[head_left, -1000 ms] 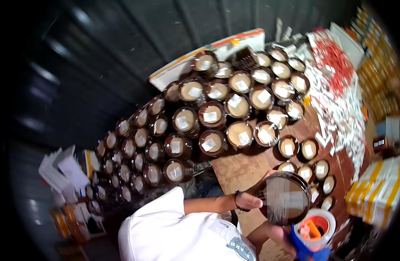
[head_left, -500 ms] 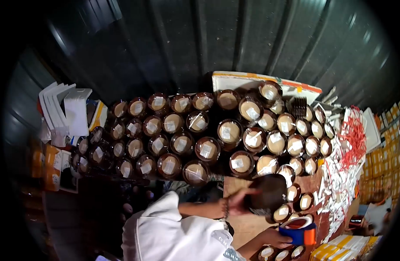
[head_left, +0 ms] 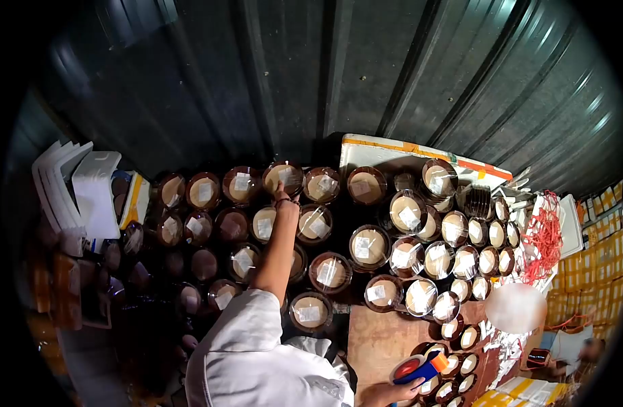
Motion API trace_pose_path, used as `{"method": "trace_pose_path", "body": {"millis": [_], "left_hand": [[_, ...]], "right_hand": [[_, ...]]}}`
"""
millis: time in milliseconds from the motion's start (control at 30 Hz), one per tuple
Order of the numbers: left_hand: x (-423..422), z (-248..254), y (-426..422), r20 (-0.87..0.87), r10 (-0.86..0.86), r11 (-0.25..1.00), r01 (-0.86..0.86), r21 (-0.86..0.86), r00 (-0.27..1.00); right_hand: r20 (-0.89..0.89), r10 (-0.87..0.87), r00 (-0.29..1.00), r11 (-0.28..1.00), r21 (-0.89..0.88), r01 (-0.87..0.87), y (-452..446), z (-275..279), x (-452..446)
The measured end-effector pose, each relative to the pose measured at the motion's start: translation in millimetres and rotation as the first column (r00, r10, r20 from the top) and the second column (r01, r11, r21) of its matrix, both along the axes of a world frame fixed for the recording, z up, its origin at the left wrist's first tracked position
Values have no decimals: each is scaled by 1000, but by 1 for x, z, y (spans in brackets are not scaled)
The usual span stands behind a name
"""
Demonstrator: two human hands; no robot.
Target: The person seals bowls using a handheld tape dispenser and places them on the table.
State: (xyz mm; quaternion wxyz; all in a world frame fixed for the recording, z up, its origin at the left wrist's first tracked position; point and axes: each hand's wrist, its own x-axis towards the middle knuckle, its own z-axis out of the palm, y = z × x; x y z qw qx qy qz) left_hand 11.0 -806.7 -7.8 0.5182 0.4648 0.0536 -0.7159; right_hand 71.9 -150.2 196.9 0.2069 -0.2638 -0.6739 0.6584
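My left hand (head_left: pixel 284 195) reaches far across the table, a finger stretched onto the top of a wrapped brown round bowl (head_left: pixel 282 175) in the back row. Its other fingers are partly hidden behind the wrist. A bowl with a beige inside and a white label (head_left: pixel 322 184) stands just right of it. Low in the view, my right hand (head_left: pixel 397 391) is closed on a blue and orange tape dispenser (head_left: pixel 420 370), held over the table beside small wrapped bowls (head_left: pixel 469 363). A roll of tape shows on the dispenser.
Many similar bowls stand in rows. White foam pieces (head_left: pixel 98 190) lie at left; a white foam panel (head_left: pixel 427 157) leans at the back. Red strapping (head_left: pixel 545 230) and white scraps are heaped at right, near yellow-taped boxes (head_left: pixel 593 271) and another person's arm (head_left: pixel 559 370).
My left hand has swung from a blurred dark brown bowl at lower right to the back row, no longer holding that bowl. My right hand keeps the tape dispenser, now lower and tilted. The view has shifted.
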Motion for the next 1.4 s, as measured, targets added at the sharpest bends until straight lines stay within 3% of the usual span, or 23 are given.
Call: {"method": "trace_pose_path", "body": {"millis": [100,133,300,367,567,633,700,733,767,800,833,867,900,933,967,1000,1033,1133,1167,1233,1267,1300,1400], "left_hand": [[-10,63,37,329,28,991,-70,115,944],[-16,73,49,512,49,967,-170,192,858],[37,-15,34,621,-171,976,216,2,765],[59,-44,21,650,-254,927,372,-48,716],[129,-128,-71,814,-204,783,590,-198,544],[97,15,0,885,-461,643,664,383,-64],[48,127,109,866,174,813,564,142,-468],[23,143,162,862,189,801,581,142,-471],[-1,162,222,880,471,394,906,-158,-52],[-19,204,310,755,493,-143,896,-420,433],[-25,169,361,904,177,-179,916,-359,389],[-34,166,431,905,144,-513,812,-278,401],[-31,146,489,990,-126,-656,743,-136,70],[-44,152,541,926,-103,-776,612,153,-362],[-44,71,579,943,-55,-830,540,141,-329],[-41,-41,613,944,-19,-764,614,198,-328],[-70,4,636,549,-369,-755,586,295,-750],[-87,-94,687,474,-772,-315,903,292,-423],[-87,-159,679,98,-908,-367,887,278,-407],[-79,-139,688,362,-839,-310,903,297,-407],[-67,-194,673,112,-889,-414,884,218,-444],[-53,-217,675,281,-866,-326,894,308,-413],[-25,-163,668,375,-784,-386,861,330,-495]], "right_hand": [[65,4,998,991,-137,5,7,-5,-23],[-13,109,994,994,36,-108,4,7,-14],[-50,117,992,990,88,-112,39,-24,-14],[-86,28,996,992,-121,-38,38,-29,-10],[259,140,956,989,11,-148,59,-25,32],[307,130,943,991,-45,-122,71,-41,52],[360,131,924,989,-111,-98,85,-55,77],[398,177,900,979,-166,-120,92,-59,82],[401,163,902,980,-172,-101,93,-54,81],[378,112,919,967,-254,-13,90,-44,81],[367,62,928,940,-335,70,92,-38,83],[385,68,920,880,-459,127,103,-50,93],[396,60,916,874,-464,143,114,-61,101],[406,43,913,845,-502,184,126,-72,110],[415,28,909,811,-541,222,134,-80,115],[426,1,905,807,-534,250,140,-85,120],[436,-3,900,800,-539,264,146,-84,124],[470,-18,883,881,-411,237,169,-71,128],[481,-18,876,878,-412,244,180,-75,133],[510,-68,857,896,-347,278,197,-83,152],[515,-88,853,892,-341,298,205,-85,156],[515,-139,846,895,-300,330,210,-90,154],[549,-42,835,895,-350,275,229,-85,140]]}}
